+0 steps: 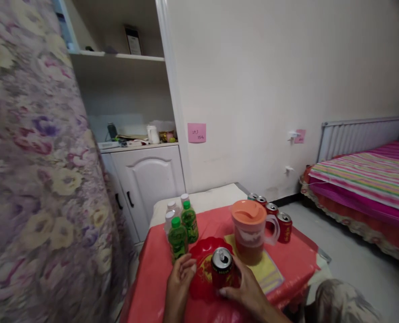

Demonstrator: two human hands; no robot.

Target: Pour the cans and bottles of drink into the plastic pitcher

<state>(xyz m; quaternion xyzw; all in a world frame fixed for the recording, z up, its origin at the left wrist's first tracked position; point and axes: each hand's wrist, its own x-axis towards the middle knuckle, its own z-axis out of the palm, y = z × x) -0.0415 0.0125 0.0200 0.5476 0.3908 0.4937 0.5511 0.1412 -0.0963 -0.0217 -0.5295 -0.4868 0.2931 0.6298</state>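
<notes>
My right hand (244, 287) is wrapped round the right side of a dark red drink can (222, 273), whose top is opened with the tab standing up. The can is over a red plate (199, 251) with a gold pattern; I cannot tell if it touches the plate. My left hand (181, 285) is at the plate's left edge, fingers loosely bent and apart from the thumb, nothing in it. Just beyond it stand green-capped bottles (178, 237) with green labels. A plastic pitcher (249, 233) with an orange lid holds brownish liquid, right of the plate.
Several cans (284, 228) stand in a row behind the pitcher. Clear white-capped bottles (172, 208) are at the back left. A yellow cloth (269, 273) lies under the pitcher on the red tablecloth (148, 287). A floral curtain (44, 179) hangs left; a bed (364, 170) is right.
</notes>
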